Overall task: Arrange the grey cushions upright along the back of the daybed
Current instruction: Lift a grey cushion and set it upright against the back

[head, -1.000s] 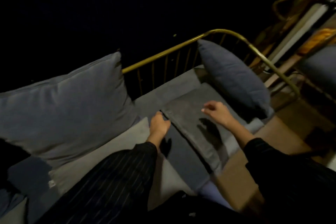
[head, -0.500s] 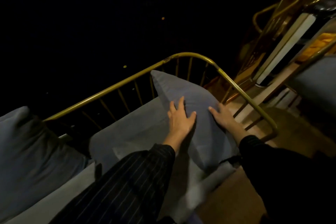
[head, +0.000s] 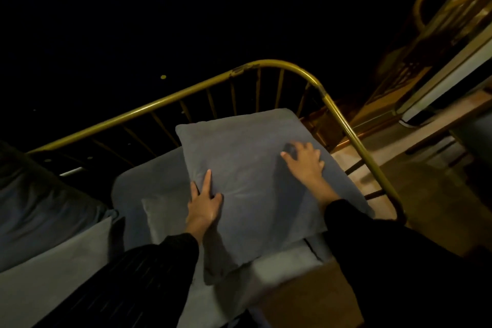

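Observation:
A square grey cushion [head: 253,181] lies tilted at the right end of the daybed, its face turned up towards me and its far edge near the brass rail [head: 165,102]. My left hand [head: 203,204] grips the cushion's left edge, index finger stretched along the fabric. My right hand [head: 303,161] presses into its upper right part with the fingers dug in. A second, larger grey cushion [head: 40,208] leans against the back rail at the far left, partly in shadow.
The grey mattress [head: 143,181] carries a lighter flat pad [head: 165,217] beside the cushion. The rail curves down around the right end [head: 354,141]. Beyond it are a wooden floor [head: 415,194] and dim furniture [head: 439,104]. The background is dark.
The cushion has swung from leaning edge-on at the end rail to facing me, tilted flatter. My left hand slid to its left edge, my right hand to its upper right.

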`<action>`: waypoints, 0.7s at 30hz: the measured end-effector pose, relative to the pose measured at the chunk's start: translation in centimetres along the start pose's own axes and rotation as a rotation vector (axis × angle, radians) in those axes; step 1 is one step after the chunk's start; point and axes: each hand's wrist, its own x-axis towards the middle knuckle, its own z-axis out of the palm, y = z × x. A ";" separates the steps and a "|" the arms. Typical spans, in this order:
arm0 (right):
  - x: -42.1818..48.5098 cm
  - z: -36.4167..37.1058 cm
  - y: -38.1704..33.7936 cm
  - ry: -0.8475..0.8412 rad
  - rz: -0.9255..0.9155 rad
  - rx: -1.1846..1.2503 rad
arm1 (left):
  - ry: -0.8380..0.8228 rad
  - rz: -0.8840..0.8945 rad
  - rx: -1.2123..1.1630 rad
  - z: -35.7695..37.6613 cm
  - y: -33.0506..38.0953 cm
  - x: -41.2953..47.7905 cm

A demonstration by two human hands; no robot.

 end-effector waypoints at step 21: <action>-1.8 -3.5 3.1 0.049 0.180 0.542 | 0.172 -0.150 -0.867 -4.2 1.9 -1.0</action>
